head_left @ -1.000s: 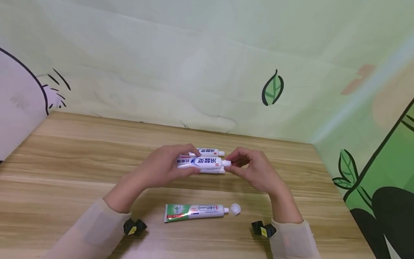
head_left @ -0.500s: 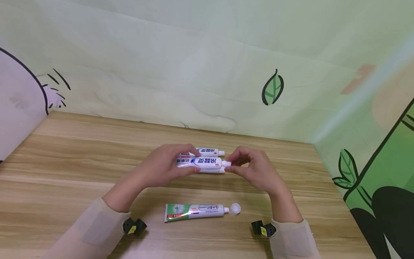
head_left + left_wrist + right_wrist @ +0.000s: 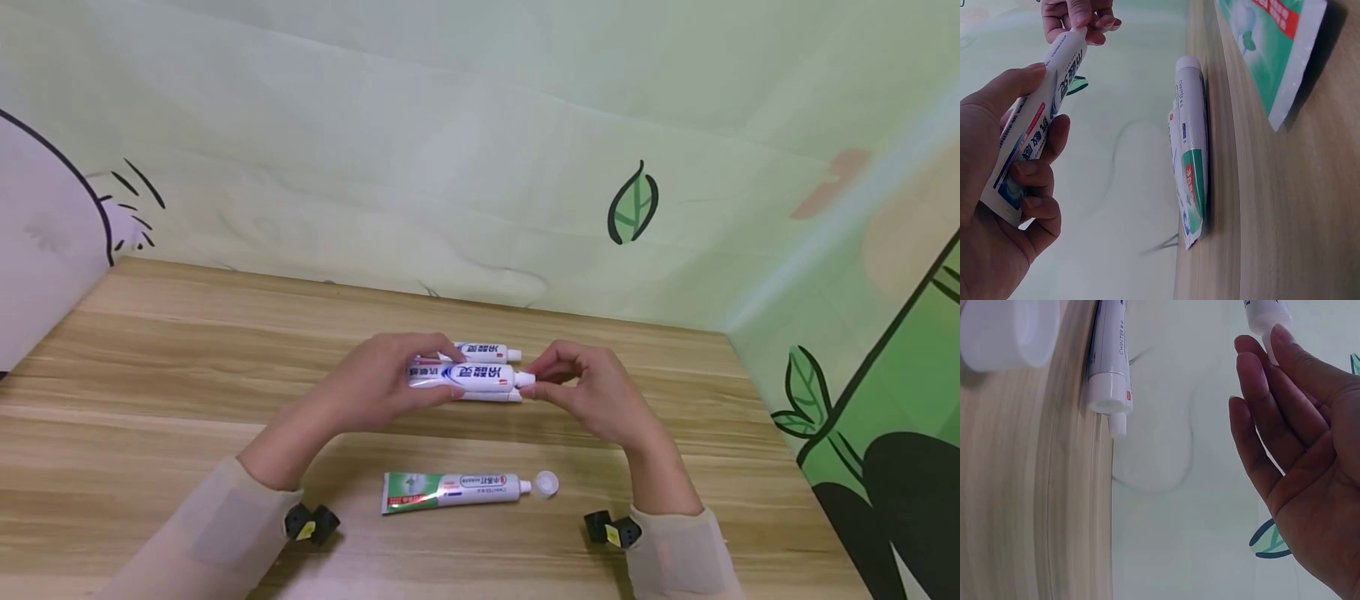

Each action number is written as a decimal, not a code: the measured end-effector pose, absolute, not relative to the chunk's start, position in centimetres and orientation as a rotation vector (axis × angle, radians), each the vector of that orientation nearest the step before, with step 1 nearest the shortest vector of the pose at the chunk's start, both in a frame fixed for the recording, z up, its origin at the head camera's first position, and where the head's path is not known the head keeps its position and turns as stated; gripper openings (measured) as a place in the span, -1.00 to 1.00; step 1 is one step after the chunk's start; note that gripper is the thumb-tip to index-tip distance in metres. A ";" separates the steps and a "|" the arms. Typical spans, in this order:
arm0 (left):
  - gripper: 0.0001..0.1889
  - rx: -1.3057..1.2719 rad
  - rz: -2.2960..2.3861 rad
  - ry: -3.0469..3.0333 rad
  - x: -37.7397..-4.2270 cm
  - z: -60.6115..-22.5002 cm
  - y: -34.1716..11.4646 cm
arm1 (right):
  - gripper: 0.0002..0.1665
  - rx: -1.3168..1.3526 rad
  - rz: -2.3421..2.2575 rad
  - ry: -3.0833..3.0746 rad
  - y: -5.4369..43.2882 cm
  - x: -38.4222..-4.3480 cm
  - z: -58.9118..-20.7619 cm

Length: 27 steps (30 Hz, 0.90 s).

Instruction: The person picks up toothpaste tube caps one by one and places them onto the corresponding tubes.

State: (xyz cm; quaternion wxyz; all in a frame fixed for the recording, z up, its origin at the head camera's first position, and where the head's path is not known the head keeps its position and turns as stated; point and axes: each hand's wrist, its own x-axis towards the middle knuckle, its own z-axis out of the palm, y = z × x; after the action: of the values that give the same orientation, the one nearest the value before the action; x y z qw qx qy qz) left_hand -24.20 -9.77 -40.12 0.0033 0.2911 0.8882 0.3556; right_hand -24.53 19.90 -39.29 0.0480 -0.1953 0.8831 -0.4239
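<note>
My left hand (image 3: 378,379) grips a white toothpaste tube (image 3: 483,377) with blue lettering, held above the table. In the left wrist view its fingers curl round the body of that toothpaste tube (image 3: 1040,106). At the tube's right end, thumb and fingers of my right hand (image 3: 596,396) pinch the small white cap (image 3: 526,379). The right wrist view shows this right hand (image 3: 1310,437) at the cap, its other fingers loosely bent. Nearer me lies a green and white toothpaste tube (image 3: 457,491), its nozzle bare, with a loose white cap (image 3: 547,483) beside the nozzle.
Behind the held tube lies another white tube (image 3: 483,353). A capped green and white tube (image 3: 1191,137) lies alongside it, mostly hidden from the head view. The wooden table (image 3: 225,333) meets a printed backdrop (image 3: 360,167) at the back and right.
Both hands stay almost in place. The tube tilts very slightly between the frames, and the right fingers shift a little at its cap.
</note>
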 end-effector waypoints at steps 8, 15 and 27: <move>-0.62 0.935 1.117 2.797 -24.2 -40.2 -9.8 | -0.93 -0.615 -1.306 2.586 20.0 -24.6 -39.2; -0.62 0.956 1.144 2.792 -24.2 -40.3 -9.8 | -0.83 -0.653 -1.273 2.523 20.0 -24.6 -39.0; -0.63 0.972 1.129 2.812 -24.2 -40.4 -9.7 | -0.80 -0.655 -1.319 2.502 19.9 -24.7 -39.4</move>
State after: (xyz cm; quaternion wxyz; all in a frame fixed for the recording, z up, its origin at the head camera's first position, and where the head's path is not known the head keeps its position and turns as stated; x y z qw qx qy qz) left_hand -24.23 -9.66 -40.38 -0.0202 0.3054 0.8835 0.3546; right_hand -24.66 19.85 -39.40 0.1187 -0.2239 0.8557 -0.4512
